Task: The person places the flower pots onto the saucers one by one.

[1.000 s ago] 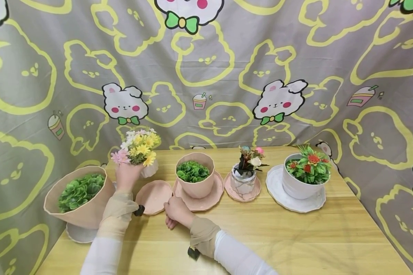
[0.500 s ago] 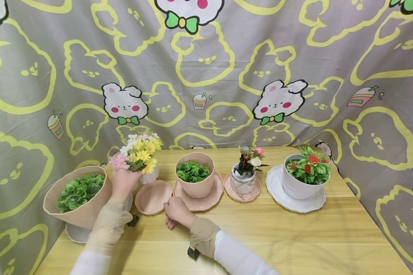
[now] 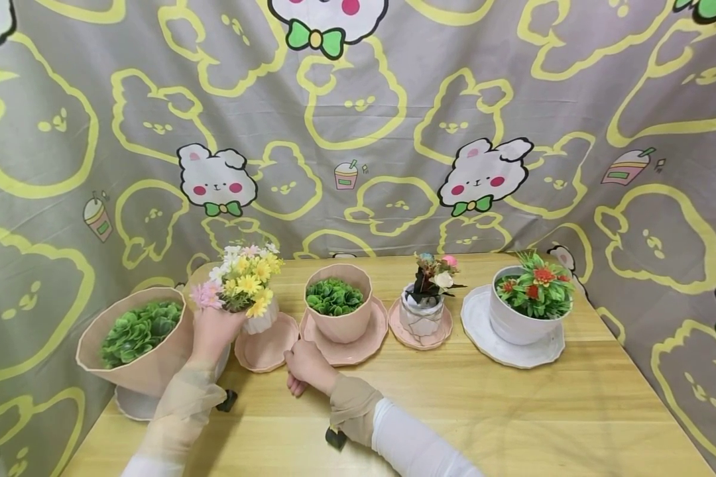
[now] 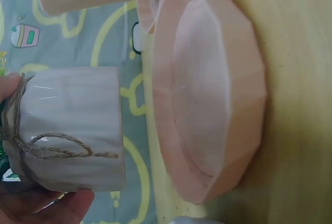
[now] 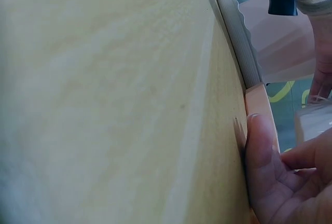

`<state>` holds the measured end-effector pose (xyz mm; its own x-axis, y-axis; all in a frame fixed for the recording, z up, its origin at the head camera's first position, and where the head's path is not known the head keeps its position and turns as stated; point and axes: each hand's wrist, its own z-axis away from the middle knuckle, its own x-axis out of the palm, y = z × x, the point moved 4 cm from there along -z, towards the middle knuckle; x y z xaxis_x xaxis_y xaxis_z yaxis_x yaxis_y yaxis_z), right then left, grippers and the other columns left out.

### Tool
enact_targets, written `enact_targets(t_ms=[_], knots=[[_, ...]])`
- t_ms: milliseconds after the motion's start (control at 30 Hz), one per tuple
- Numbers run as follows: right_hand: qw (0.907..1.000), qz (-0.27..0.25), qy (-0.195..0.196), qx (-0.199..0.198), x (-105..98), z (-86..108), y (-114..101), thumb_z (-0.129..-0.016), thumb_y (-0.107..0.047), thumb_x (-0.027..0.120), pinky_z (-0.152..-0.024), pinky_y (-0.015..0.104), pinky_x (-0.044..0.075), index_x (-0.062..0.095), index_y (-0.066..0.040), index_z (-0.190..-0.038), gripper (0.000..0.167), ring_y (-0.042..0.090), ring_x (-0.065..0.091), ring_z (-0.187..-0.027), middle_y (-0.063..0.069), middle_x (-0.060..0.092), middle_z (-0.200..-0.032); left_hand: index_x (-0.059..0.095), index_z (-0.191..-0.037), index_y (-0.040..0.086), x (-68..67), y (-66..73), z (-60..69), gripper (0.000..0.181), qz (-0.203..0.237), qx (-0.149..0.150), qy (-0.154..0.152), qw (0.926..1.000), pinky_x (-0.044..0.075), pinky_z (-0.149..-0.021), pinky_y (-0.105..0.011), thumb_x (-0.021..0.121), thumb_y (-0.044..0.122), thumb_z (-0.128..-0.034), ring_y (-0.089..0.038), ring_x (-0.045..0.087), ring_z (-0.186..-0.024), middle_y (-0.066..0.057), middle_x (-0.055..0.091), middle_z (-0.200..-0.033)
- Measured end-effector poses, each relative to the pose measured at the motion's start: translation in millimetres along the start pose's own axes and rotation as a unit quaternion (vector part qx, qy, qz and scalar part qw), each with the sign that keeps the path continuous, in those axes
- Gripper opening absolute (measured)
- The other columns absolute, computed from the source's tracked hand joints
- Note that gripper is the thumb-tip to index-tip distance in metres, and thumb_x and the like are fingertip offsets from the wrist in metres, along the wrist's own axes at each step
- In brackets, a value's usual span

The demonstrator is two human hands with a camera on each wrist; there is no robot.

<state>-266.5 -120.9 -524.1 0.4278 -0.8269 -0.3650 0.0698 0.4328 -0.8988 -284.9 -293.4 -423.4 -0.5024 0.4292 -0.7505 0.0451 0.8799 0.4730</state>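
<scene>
My left hand [image 3: 215, 334] grips a small white flowerpot [image 4: 72, 115] near its top, where brown twine [image 4: 57, 146] is tied in a bow. Yellow, white and pink artificial flowers [image 3: 244, 278] rise from the pot in the head view. It hangs over the back part of a small pink saucer [image 3: 265, 354], and the left wrist view shows a gap between pot and saucer. My right hand [image 3: 309, 368] pinches the saucer's right edge between thumb and fingers; the right wrist view shows the thumb along the rim [image 5: 257, 99]. The saucer lies on the table.
Left of the saucer, a large peach pot [image 3: 173, 358] with green leaves stands on a white saucer [image 3: 137, 405]. To the right are a pink pot [image 3: 343, 328] on a pink plate [image 3: 376, 341], a twine-tied pot [image 3: 423, 319], and a white pot [image 3: 528, 324] on a plate [image 3: 480, 324].
My left hand first drew left and toward the person with the flowerpot, then brought the pot lower, over the saucer's back part. The right hand stays at the saucer's edge.
</scene>
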Motion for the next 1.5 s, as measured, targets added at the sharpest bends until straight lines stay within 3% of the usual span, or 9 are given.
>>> enact_targets(t_ms=[133, 300, 400, 567, 733, 933, 1167, 1500], knots=[[1.0000, -0.002, -0.002, 0.003, 0.4, -0.4, 0.3, -0.101, -0.016, 0.045, -0.036, 0.033, 0.051, 0.053, -0.004, -0.065, 0.038, 0.018, 0.055, -0.032, 0.009, 0.058, -0.044, 0.061, -0.113, -0.007, 1.0, -1.6, 6.5, 0.056, 0.001, 0.004, 0.016, 0.9999, 0.049, -0.075, -0.065, 0.079, 0.031, -0.0753, -0.049, 0.064, -0.093, -0.031, 0.067, -0.102], [0.9999, -0.004, -0.007, 0.011, 0.9, -1.7, 1.5, -0.101, -0.015, 0.044, -0.036, 0.034, 0.051, 0.053, -0.002, -0.063, 0.041, 0.019, 0.056, -0.032, 0.010, 0.058, -0.044, 0.062, -0.115, -0.006, 3.1, -3.7, 14.6, 0.058, 0.009, 0.003, 0.016, 0.9998, 0.050, -0.078, -0.063, 0.079, 0.032, -0.0754, -0.046, 0.064, -0.098, -0.029, 0.067, -0.106], [0.9999, -0.002, -0.009, 0.010, 0.7, -1.7, 1.3, -0.101, -0.014, 0.044, -0.037, 0.034, 0.052, 0.054, -0.002, -0.063, 0.041, 0.020, 0.056, -0.033, 0.010, 0.059, -0.044, 0.057, -0.124, -0.006, 5.4, -4.9, 18.8, 0.064, 0.010, 0.002, 0.000, 0.9999, 0.048, -0.086, -0.064, 0.078, 0.032, -0.0767, -0.046, 0.060, -0.108, -0.030, 0.064, -0.117], [0.9999, 0.010, -0.007, -0.001, -1.0, -0.2, -1.0, -0.101, -0.013, 0.043, -0.037, 0.032, 0.051, 0.054, -0.001, -0.066, 0.039, 0.020, 0.058, -0.033, 0.010, 0.060, -0.045, 0.049, -0.135, -0.007, 11.1, -6.8, 24.4, 0.075, 0.029, 0.001, -0.024, 0.9993, 0.029, -0.111, -0.063, 0.079, 0.028, -0.0755, -0.046, 0.047, -0.128, -0.031, 0.054, -0.133], [0.9991, 0.037, 0.001, -0.019, -2.3, 0.7, -3.1, -0.101, -0.012, 0.043, -0.036, 0.030, 0.050, 0.056, -0.002, -0.066, 0.039, 0.019, 0.058, -0.034, 0.008, 0.060, -0.045, 0.051, -0.133, -0.006, 15.9, -4.9, 27.8, 0.076, 0.033, 0.033, -0.014, 0.9988, 0.023, -0.116, -0.059, 0.082, 0.027, -0.0712, -0.043, 0.046, -0.129, -0.029, 0.056, -0.132], [0.9992, 0.034, 0.003, -0.022, -2.4, 0.6, -3.0, -0.101, -0.013, 0.044, -0.035, 0.030, 0.050, 0.057, -0.003, -0.067, 0.037, 0.018, 0.057, -0.033, 0.008, 0.060, -0.044, 0.053, -0.131, -0.005, 18.9, -4.9, 29.8, 0.073, 0.021, 0.041, -0.016, 0.9988, 0.031, -0.111, -0.056, 0.081, 0.028, -0.0717, -0.042, 0.050, -0.125, -0.028, 0.058, -0.130], [0.9994, 0.021, 0.001, -0.026, -3.3, 1.0, -1.5, -0.099, -0.010, 0.043, -0.035, 0.031, 0.050, 0.057, -0.001, -0.064, 0.039, 0.017, 0.056, -0.032, 0.008, 0.059, -0.044, 0.052, -0.132, -0.003, 21.9, -4.8, 31.6, 0.072, 0.020, 0.037, -0.026, 0.9988, 0.029, -0.113, -0.055, 0.080, 0.028, -0.0733, -0.041, 0.048, -0.128, -0.027, 0.057, -0.131], [0.9996, 0.017, -0.003, -0.020, -3.8, 0.2, -1.4, -0.099, -0.010, 0.043, -0.036, 0.032, 0.051, 0.057, -0.001, -0.064, 0.039, 0.016, 0.055, -0.032, 0.008, 0.059, -0.044, 0.058, -0.122, -0.004, 23.9, -4.7, 34.1, 0.063, 0.004, 0.062, -0.001, 0.9981, 0.038, -0.105, -0.053, 0.080, 0.026, -0.0708, -0.040, 0.056, -0.118, -0.026, 0.063, -0.120]])
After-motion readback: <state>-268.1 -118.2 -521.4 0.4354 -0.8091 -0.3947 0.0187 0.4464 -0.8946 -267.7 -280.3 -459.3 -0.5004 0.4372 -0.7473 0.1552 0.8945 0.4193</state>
